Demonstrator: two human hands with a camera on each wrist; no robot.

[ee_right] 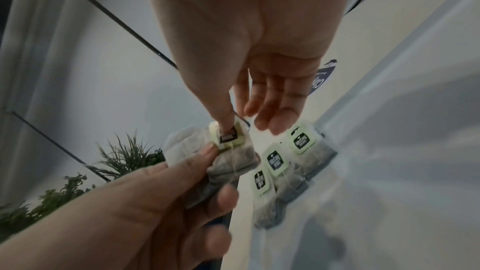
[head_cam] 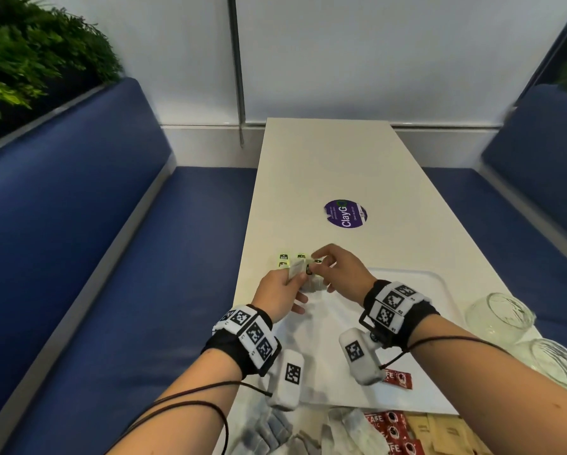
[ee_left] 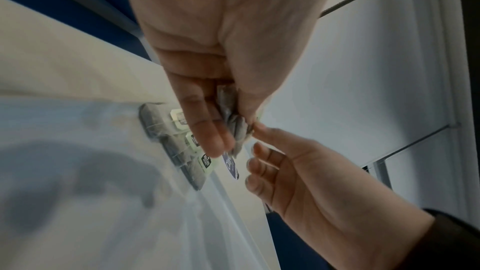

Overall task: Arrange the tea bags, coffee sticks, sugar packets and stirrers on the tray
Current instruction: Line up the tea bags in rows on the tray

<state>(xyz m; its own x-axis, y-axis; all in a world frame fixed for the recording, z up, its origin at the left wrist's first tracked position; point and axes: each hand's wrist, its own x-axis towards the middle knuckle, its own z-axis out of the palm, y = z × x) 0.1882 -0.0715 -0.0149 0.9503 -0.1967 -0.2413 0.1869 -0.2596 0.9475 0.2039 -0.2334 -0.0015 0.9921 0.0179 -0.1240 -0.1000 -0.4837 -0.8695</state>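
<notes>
Fingers (head_cam: pixel 295 280) of the left hand (head_cam: pixel 277 297) are pinching a small stack of tea bags (head_cam: pixel 296 269) in the head view, while the right hand (head_cam: pixel 338 270) is reaching in from the other side, thumb and forefinger closing on the paper tag (head_cam: pixel 309 269) of the top bag. Both hands are hovering over the far left corner of the white tray (head_cam: pixel 420 290), which is lying on the white bench (head_cam: pixel 357 165). More tea bags with green tags (head_cam: pixel 283 257) are lying in a row at that corner. Red coffee sticks (head_cam: pixel 398 379) and beige sugar packets (head_cam: pixel 439 431) are sitting near the bench's near edge, and two glass jars (head_cam: pixel 502 315) are standing to the right of the tray.

From the left wrist, the left hand (ee_left: pixel 221 59) is gripping grey tea bags (ee_left: pixel 233 126), with the right hand (ee_left: pixel 298 178) touching them at its fingertip; three bags (ee_left: pixel 168 137) are lying in a row on the tray below.

From the right wrist, the right hand (ee_right: pixel 246 48) is pinching the green tag (ee_right: pixel 227 136), its other fingers (ee_right: pixel 270 114) hanging loose. The left hand (ee_right: pixel 155 202) is holding the stack (ee_right: pixel 228 163) just beside three laid-out bags (ee_right: pixel 285 171).
</notes>
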